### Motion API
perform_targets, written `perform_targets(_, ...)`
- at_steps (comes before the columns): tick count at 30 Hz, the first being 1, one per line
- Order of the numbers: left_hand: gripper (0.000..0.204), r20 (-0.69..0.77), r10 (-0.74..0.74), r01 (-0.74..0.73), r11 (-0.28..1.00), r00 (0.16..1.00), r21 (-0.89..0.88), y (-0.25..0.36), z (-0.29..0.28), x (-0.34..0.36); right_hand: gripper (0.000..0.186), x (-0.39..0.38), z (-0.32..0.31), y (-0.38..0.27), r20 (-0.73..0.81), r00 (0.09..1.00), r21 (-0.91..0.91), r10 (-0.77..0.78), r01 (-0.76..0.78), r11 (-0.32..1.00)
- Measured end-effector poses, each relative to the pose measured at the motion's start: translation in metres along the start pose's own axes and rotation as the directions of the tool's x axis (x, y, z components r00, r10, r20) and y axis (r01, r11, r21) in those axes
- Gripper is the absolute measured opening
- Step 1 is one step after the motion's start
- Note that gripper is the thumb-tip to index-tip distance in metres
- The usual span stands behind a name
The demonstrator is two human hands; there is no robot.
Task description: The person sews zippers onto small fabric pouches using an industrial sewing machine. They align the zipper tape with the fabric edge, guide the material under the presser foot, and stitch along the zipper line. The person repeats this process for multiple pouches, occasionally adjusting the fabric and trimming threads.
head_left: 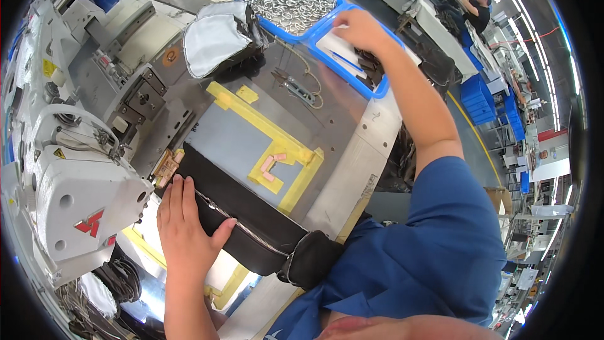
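My left hand [189, 220] lies flat, fingers stretched, on a long black fabric piece [245, 208] beside a sewing machine head. A silver zipper [251, 233] runs along the fabric, and its near end bunches up against my body. My right hand [362, 30] reaches to a blue two-part bin [375, 93], above the nearer compartment with a white flat piece and dark strips. Its fingers are bent together, and what they hold, if anything, is hidden. Metal rings [292, 3] fill the other compartment.
The white sewing machine [88, 195] stands on the left. Thread snips [292, 88] on a cord and a stack of pale-faced fabric pieces [217, 38] lie on the table. Yellow tape [264, 119] edges a grey plate. Another person [481, 12] works at the far right.
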State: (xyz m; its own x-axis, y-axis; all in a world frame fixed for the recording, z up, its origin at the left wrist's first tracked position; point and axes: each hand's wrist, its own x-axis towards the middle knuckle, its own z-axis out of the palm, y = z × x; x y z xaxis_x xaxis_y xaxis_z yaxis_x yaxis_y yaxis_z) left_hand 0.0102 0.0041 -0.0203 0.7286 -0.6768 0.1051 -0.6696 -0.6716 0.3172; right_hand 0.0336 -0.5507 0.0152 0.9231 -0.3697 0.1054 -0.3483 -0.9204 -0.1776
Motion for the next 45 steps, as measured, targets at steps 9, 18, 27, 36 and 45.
perform_targets(9, 0.102, 0.011, -0.027, 0.027, 1.0, 1.0, -0.015, 0.0, -0.003, 0.0, 0.025, 0.018, 0.017, 0.073, 0.057, 0.992, 0.066, 0.114, -0.118, 0.991)
perform_targets(18, 0.088, -0.068, 0.082, -0.079, 0.996, 0.994, 0.043, -0.007, -0.001, -0.006, 0.015, -0.027, -0.015, -0.119, -0.128, 0.968, 0.089, -0.214, 0.226, 0.97)
perform_targets(27, 0.067, -0.104, 0.216, -0.212, 0.976, 0.971, 0.048, -0.003, 0.004, -0.014, 0.016, -0.065, 0.064, -0.316, 0.078, 0.417, 0.578, -0.905, 0.721, 0.382)
perform_targets(36, 0.068, -0.069, 0.192, -0.19, 0.981, 0.979, 0.038, -0.004, 0.003, -0.016, 0.022, -0.072, 0.076, -0.304, -0.046, 0.394, 0.58, -0.918, 0.759, 0.296)
perform_targets(45, 0.067, -0.08, 0.183, -0.18, 0.983, 0.98, 0.039, -0.004, 0.004, -0.016, 0.022, -0.082, 0.09, -0.307, -0.064, 0.366, 0.545, -0.928, 0.792, 0.274)
